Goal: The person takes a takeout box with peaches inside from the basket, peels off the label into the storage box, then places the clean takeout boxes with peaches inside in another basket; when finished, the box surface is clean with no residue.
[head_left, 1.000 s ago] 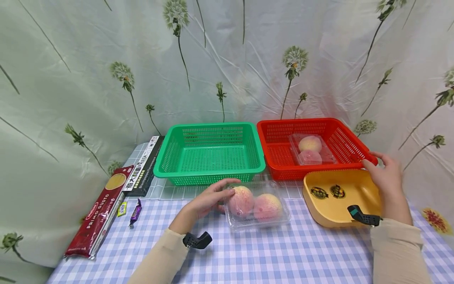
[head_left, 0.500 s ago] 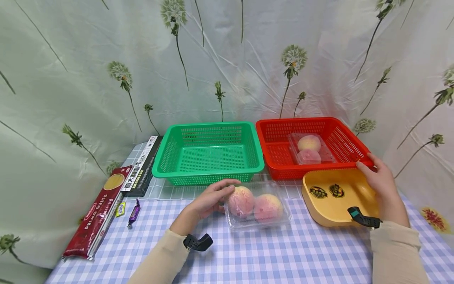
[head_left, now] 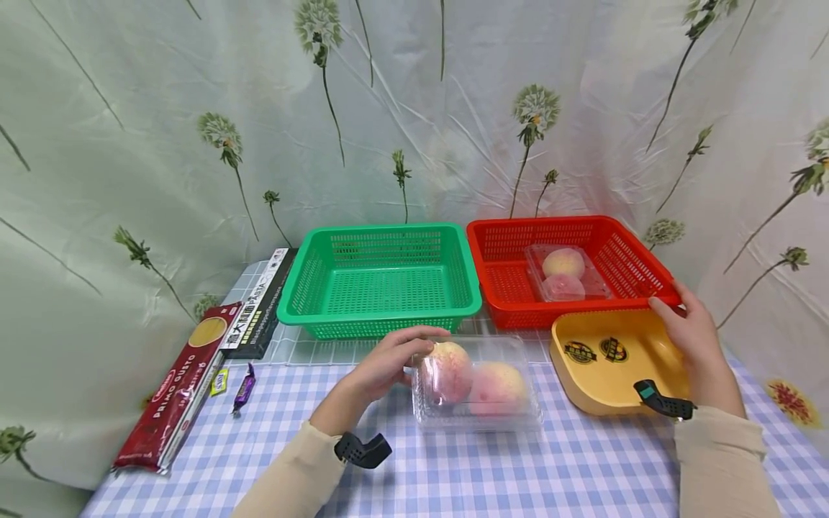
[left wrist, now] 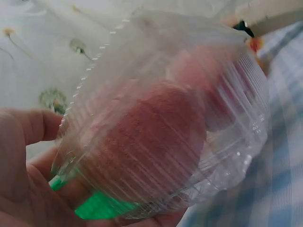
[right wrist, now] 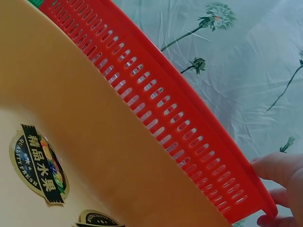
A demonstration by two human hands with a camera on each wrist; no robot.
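Observation:
My left hand (head_left: 385, 363) holds a clear plastic clamshell box (head_left: 482, 423) by its left end, thumb and fingers around the edge. Inside are two pink-and-yellow peaches (head_left: 447, 372). The left wrist view shows the box (left wrist: 232, 151) raised and tilted close to the camera. My right hand (head_left: 696, 334) grips the front right corner of a red plastic basket (head_left: 576, 315); in the right wrist view its thumb lies on the rim, with fingers beneath. A second clear box with two peaches (head_left: 565, 270) lies in that basket.
A green basket (head_left: 382, 320) stands left of the red one. In front of the red basket is a yellow tub (head_left: 637, 360) with fruit stickers. At left lie a red pasta packet (head_left: 178, 396), a black-and-white pasta box (head_left: 262, 306) and two small wrapped sweets (head_left: 246, 388).
My left hand has shifted slightly right, and the clamshell box has moved right and toward me, its tilt changing. My right hand keeps its grip on the red basket's corner.

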